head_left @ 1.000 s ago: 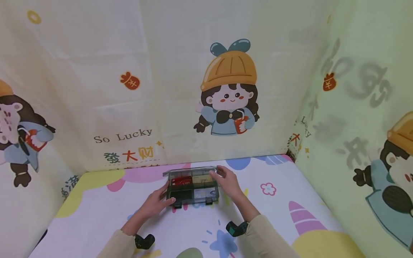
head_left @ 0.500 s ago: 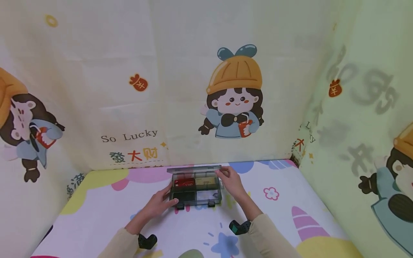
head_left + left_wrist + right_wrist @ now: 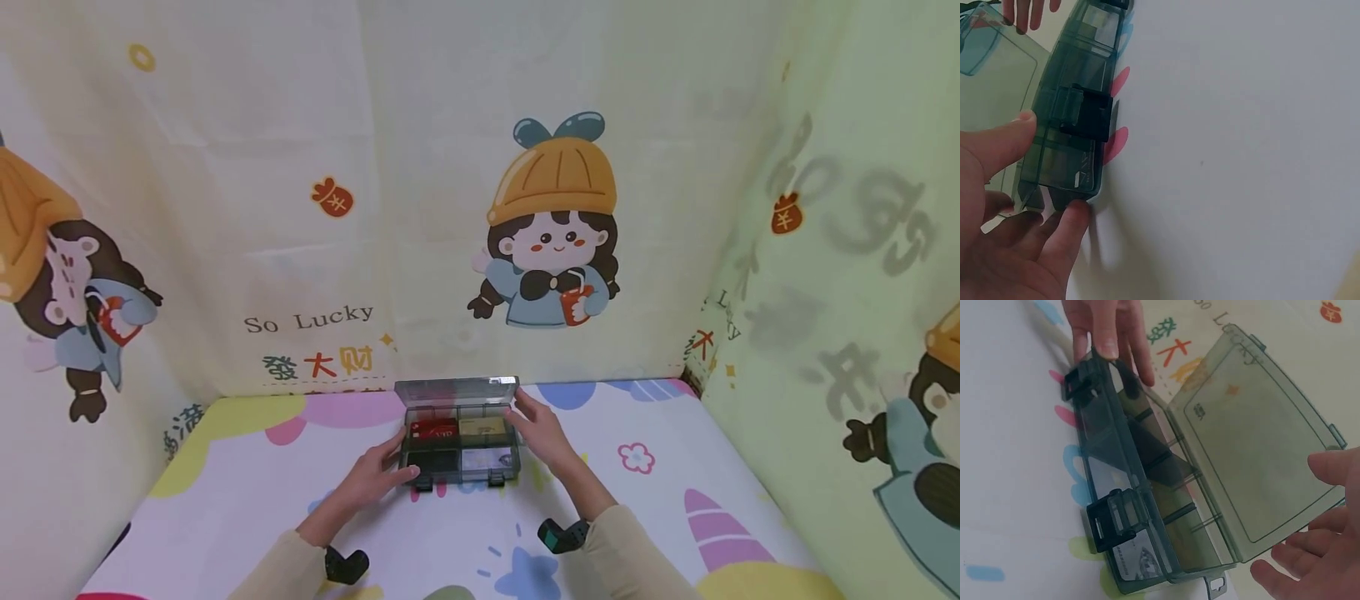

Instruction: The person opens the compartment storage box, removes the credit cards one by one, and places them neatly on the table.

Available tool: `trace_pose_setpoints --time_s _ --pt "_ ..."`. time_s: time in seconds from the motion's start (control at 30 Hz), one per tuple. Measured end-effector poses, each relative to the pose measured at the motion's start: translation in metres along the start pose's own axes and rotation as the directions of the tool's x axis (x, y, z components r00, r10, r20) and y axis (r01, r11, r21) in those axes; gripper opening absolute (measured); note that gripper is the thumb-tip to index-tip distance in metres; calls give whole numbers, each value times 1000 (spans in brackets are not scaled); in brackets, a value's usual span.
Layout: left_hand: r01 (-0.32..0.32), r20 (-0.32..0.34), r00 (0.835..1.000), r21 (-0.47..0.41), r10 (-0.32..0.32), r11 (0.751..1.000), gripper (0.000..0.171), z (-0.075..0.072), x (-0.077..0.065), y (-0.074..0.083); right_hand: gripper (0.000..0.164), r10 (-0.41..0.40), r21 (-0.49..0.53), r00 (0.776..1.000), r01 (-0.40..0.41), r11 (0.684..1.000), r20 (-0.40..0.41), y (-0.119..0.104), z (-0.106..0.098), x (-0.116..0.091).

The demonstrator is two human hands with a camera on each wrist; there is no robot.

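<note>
A see-through dark green plastic storage box [image 3: 465, 477] sits on the table with its hinged lid [image 3: 457, 389] raised and leaning back. Its compartments hold a red VIP card [image 3: 433, 430], a gold card [image 3: 482, 427], a dark piece [image 3: 432, 462] and a white printed card [image 3: 486, 459]. My left hand [image 3: 371, 479] grips the box's left end, thumb on the front rim and fingers curled round the corner. At the lid's right edge, my right hand [image 3: 546, 429] holds it between thumb and fingers. Two black latches [image 3: 1085, 114] hang along the front.
A white tabletop cloth [image 3: 420, 558] with coloured prints lies under the box. Behind it rises a cream cloth wall [image 3: 420, 250] with cartoon prints, and similar cloth hangs at both sides. Black devices [image 3: 347, 566] are strapped at both wrists.
The lid has swung up and back in my right hand, from tilted over the rear compartments to upright and leaning back. My left hand keeps its grip. The head view has shifted slightly.
</note>
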State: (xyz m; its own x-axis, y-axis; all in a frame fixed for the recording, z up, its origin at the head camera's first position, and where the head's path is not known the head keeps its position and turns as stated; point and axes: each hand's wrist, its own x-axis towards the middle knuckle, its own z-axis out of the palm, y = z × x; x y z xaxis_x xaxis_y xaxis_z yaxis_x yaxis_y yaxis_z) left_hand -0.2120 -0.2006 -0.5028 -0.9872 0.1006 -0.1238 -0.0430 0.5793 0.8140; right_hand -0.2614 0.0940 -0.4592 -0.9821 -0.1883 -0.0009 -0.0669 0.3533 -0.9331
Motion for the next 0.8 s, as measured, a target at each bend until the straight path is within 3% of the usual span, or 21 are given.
trace_pose_setpoints --time_s 0.23,0.8 --pt "19 -3 1000 -35 -19 999 82 -1 -1 1 78 0 4 1000 0 1000 25 0 6 5" --pt "27 5 1000 -46 -27 999 82 -1 2 -2 72 32 4 999 -32 999 24 -1 6 25"
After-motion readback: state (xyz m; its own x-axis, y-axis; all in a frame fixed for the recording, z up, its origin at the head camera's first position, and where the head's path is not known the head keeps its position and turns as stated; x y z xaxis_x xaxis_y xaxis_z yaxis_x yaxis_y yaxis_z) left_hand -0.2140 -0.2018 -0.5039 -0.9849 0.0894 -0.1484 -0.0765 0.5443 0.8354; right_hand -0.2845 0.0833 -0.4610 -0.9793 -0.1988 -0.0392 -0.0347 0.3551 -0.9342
